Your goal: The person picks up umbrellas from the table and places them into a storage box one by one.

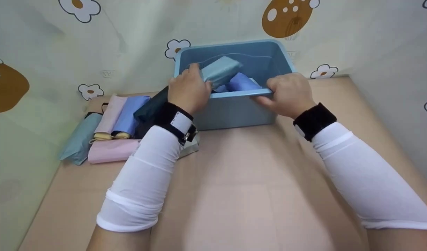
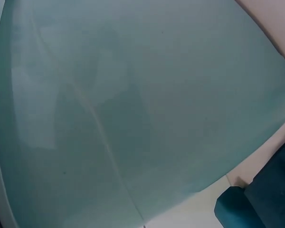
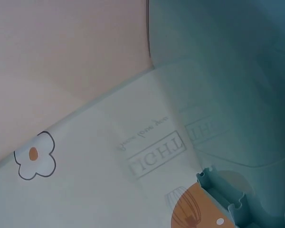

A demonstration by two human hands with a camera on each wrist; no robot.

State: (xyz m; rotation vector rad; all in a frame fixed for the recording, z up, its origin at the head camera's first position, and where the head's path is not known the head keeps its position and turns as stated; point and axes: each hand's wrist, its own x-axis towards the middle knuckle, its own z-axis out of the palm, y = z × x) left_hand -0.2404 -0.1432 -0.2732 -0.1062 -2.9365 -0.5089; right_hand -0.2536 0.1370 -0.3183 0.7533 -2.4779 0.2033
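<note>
In the head view, a blue plastic bin [image 1: 234, 109] stands against the backdrop. My left hand [image 1: 189, 89] grips its near left corner, fingers over the rim. My right hand [image 1: 289, 94] grips the near rim towards the right corner, its thumb below the edge. Inside the bin, a teal wrapped bundle [image 1: 221, 71] lies tilted beside my left fingers, with a blue bundle [image 1: 243, 83] to its right. The bin's wall [image 2: 133, 104] fills most of the left wrist view. In the right wrist view, the bin's side [image 3: 228, 95] shows, but the hand does not.
Left of the bin lie several rolled bundles: teal [image 1: 81, 137], pink [image 1: 112, 151], blue [image 1: 129, 113] and dark green [image 1: 152, 106]. A pale piece [image 1: 189, 150] is partly hidden by my left wrist. A flower-patterned backdrop [image 1: 129, 42] rises behind the light brown surface [image 1: 234, 195].
</note>
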